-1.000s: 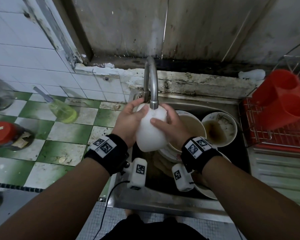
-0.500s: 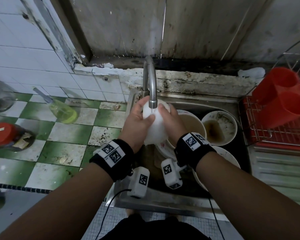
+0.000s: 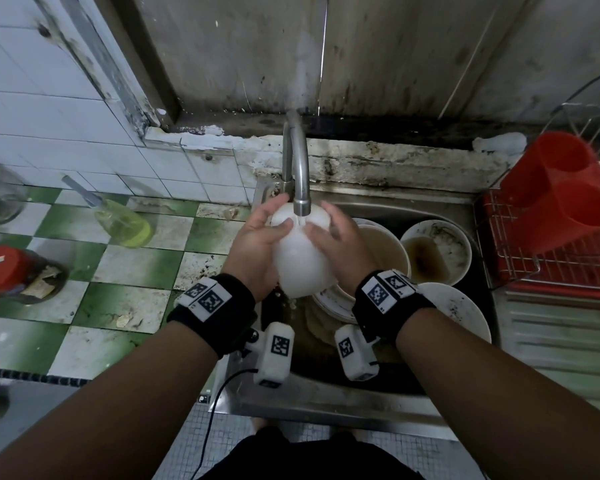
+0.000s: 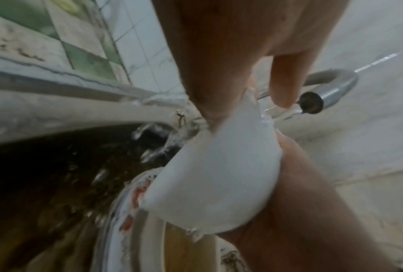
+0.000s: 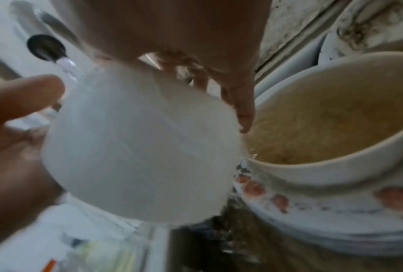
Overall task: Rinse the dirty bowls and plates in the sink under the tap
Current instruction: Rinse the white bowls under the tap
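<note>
A small white bowl (image 3: 303,261) is held bottom-up right under the tap spout (image 3: 301,202), and water runs onto its base. My left hand (image 3: 257,247) grips its left side, thumb on the base. My right hand (image 3: 340,244) holds the right side, thumb across the top. The left wrist view shows the bowl (image 4: 217,182) with water splashing off it below the spout (image 4: 312,103). In the right wrist view the bowl (image 5: 140,147) sits beside a large cream bowl (image 5: 331,128) of murky water, stacked on patterned plates (image 5: 312,208).
In the sink (image 3: 326,389) lie a dirty small bowl (image 3: 435,251) and a white plate (image 3: 461,313). A red holder (image 3: 561,199) stands in a wire rack at right. On the green-checked counter (image 3: 118,299) sit a soap bottle (image 3: 122,223) and a red-lidded jar (image 3: 14,271).
Both hands have turned and shifted the bowl under the running water, the thumbs sliding over its base. The bowl stays below the spout.
</note>
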